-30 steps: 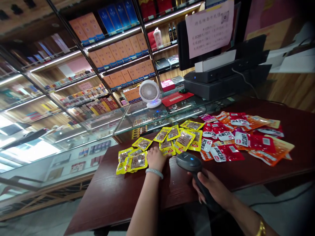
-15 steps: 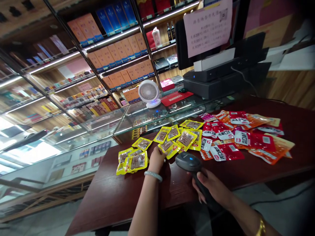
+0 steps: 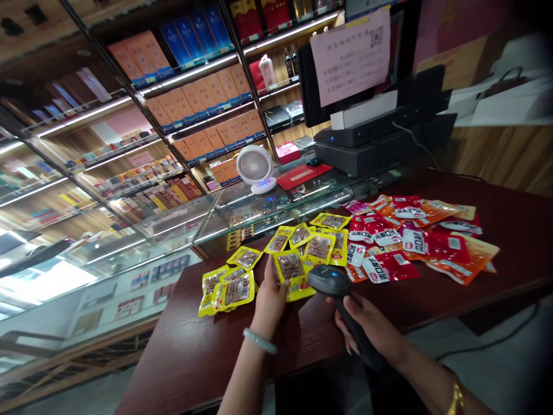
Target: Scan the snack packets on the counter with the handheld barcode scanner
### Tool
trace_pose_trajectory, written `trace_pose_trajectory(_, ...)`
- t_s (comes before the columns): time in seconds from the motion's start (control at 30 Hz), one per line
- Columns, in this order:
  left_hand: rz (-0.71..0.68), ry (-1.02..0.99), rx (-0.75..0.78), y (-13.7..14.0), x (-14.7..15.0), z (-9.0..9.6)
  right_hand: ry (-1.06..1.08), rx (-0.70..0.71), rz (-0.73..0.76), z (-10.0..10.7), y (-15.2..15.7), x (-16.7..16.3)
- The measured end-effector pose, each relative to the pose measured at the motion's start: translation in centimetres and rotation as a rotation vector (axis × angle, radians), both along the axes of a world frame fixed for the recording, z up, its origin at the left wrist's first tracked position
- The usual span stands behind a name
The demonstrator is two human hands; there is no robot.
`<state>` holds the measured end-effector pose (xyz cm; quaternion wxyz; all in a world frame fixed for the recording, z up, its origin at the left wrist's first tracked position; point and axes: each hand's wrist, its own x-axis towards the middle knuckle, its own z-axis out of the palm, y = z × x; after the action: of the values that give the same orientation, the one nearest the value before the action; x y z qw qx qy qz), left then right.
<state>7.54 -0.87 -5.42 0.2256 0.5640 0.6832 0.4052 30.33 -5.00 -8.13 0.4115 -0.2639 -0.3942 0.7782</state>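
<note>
My left hand [image 3: 272, 291] grips a yellow snack packet [image 3: 290, 265] by its left edge, tilted up off the table with its clear window towards me. A barcode scanner [image 3: 332, 281] is in my right hand [image 3: 367, 325], fingers wrapped round its black handle and its head beside the held packet. Behind the held packet lie several more yellow packets [image 3: 319, 248]. Left of my left hand is a small heap of yellow packets [image 3: 235, 290]. Red-and-white packets [image 3: 391, 266] and orange packets [image 3: 464, 266] are piled to the right.
The dark red wooden table [image 3: 173, 357] carries all the packets. A glass display counter [image 3: 207, 222] stands behind it, with a white fan [image 3: 254, 166], a red mat [image 3: 305, 176] and a black cash register [image 3: 371, 150]. Stocked shelves [image 3: 203, 104] line the back.
My left hand has taken hold of a yellow packet and lifted it towards me. The scanner stays in my right hand, almost in place. The view has shifted slightly.
</note>
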Motion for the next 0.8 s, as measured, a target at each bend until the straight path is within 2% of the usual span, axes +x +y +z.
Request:
trace_pose_trajectory(0.07, -0.065, 0.152, -0.009, -2.7, -0.8, 0.5, 0.016, -0.015, -0.024, 0.5, 0.1, 0.0)
trace_pose_trajectory(0.13, -0.082, 0.203, -0.032, -4.6, -1.2, 0.7, 0.019, -0.02, -0.022, 1.2, 0.2, 0.0)
trace_pose_trajectory(0.3, -0.055, 0.225, -0.008, -5.9, -1.2, 0.4, -0.041, 0.012, 0.031, 3.3, 0.8, 0.1)
trace_pose_trajectory(0.4, -0.024, 0.242, 0.022, -5.6, -2.5, 1.1, -0.089, 0.05, 0.039, 4.5, 1.4, 0.7)
trace_pose_trajectory(0.5, 0.065, 0.337, 0.003, -5.5, -5.9, 3.0, -0.114, 0.102, 0.025, 5.2, 2.1, 1.8)
trace_pose_trajectory(0.6, 0.242, 0.611, -0.095, -5.3, -9.8, 5.4, -0.153, 0.134, 0.012, 5.3, 2.8, 2.7)
trace_pose_trajectory(0.7, 0.425, 0.944, -0.102, -3.4, -11.4, 6.9, -0.206, 0.145, 0.018, 5.4, 3.4, 2.8)
trace_pose_trajectory(0.77, 0.393, 1.006, -0.043, -0.7, -10.6, 6.9, -0.246, 0.159, 0.027, 5.6, 3.6, 2.6)
trace_pose_trajectory(0.8, 0.297, 0.985, -0.035, 1.1, -9.7, 6.6, -0.261, 0.168, 0.036, 5.6, 3.8, 2.4)
